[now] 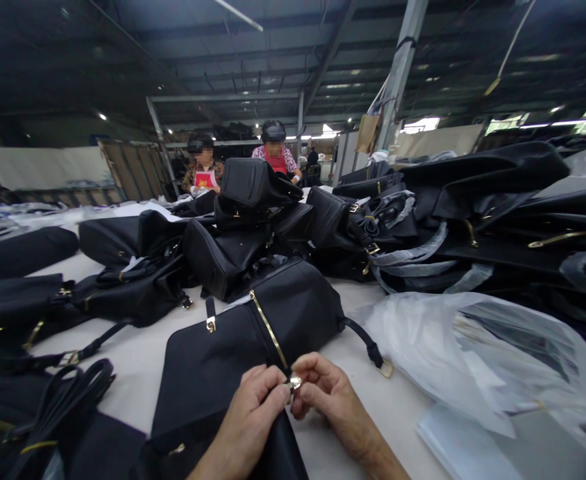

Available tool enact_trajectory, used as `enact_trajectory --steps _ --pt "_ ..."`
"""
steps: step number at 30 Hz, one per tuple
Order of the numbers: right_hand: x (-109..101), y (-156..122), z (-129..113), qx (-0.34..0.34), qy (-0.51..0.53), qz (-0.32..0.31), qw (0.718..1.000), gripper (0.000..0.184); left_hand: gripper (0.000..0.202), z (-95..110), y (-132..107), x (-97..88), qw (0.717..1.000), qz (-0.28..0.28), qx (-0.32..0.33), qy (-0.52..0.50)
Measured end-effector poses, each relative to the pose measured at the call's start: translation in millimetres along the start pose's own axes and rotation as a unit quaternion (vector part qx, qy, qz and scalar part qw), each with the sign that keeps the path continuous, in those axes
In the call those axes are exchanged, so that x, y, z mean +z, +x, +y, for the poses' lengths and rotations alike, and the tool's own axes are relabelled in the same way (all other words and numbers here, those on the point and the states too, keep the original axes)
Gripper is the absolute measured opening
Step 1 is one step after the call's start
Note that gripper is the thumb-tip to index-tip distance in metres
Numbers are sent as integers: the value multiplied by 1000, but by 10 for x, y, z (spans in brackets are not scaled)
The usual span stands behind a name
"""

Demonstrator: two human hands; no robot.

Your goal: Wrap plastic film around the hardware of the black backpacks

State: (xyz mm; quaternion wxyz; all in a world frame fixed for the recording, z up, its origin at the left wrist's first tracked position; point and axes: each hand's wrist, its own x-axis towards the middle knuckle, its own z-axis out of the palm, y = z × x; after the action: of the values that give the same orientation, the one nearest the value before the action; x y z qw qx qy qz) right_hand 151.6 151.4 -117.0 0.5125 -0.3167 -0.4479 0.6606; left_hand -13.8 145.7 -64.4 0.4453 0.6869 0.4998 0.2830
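A black handbag [203,373] lies on the table in front of me, with a gold zipper [267,328] running along it. At the near end of the zipper, a small shiny gold clasp [295,382] sits between my two hands. My left hand [253,417] pinches it from the left with thumb and forefinger. From the right, my right hand [330,397] has its thumb and fingers curled round the same clasp. Some fingertips are hidden behind it. A second gold clasp [211,324] is on a short strap at the bag's far left side. The bag's handle [360,333] extends to the right.
Black bags [253,183] are piled across the table [357,293] ahead, left and right. Clear plastic wrapping [453,353] lies at my right. Coiled black straps [75,400] rest at the near left. Across the table are two people in red aprons [275,161].
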Motion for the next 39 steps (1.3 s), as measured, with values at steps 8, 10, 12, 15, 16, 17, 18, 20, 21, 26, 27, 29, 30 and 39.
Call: enact_trajectory --steps 8,10,12,15,16,17,18,20,21,26,27,29,30,39 --pt "20 -9 -50 1 -31 14 999 30 32 -38 19 -6 1000 -18 10 21" --pt "13 -14 -62 0 -34 8 999 33 32 -27 15 -13 999 -26 3 29" --pt "-1 -14 -65 -1 -44 6 999 35 32 -7 9 -17 999 -29 -3 36" --pt "-30 -6 -65 -2 -79 5 997 39 31 24 6 -22 998 -32 -10 46" --pt "-38 -3 -66 -3 -96 5 995 40 31 33 6 -24 998 -34 -11 48" --pt "-44 0 -69 -5 -114 4 993 42 31 39 6 -26 998 -35 -13 51" --pt "-47 1 -73 -9 -133 3 991 43 30 44 6 -28 998 -35 -15 52" --pt "-38 1 -84 -22 -166 3 986 45 29 48 5 -30 998 -32 -19 54" --pt "-28 0 -90 -28 -177 3 984 45 29 50 3 -30 998 -32 -20 56" --pt "26 8 -84 -36 -166 10 985 44 27 66 -6 -23 996 -48 1 71" --pt "22 15 -75 -38 -151 18 988 42 28 73 -8 -22 996 -49 3 73" --pt "-12 30 -54 -43 -106 43 993 37 27 83 -12 -19 996 -46 1 72" --pt "-39 37 -43 -44 -83 56 994 34 27 85 -15 -19 997 -42 -2 69" --pt "-253 59 22 -72 -19 138 988 32 29 22 -12 -2 998 -19 -6 56"
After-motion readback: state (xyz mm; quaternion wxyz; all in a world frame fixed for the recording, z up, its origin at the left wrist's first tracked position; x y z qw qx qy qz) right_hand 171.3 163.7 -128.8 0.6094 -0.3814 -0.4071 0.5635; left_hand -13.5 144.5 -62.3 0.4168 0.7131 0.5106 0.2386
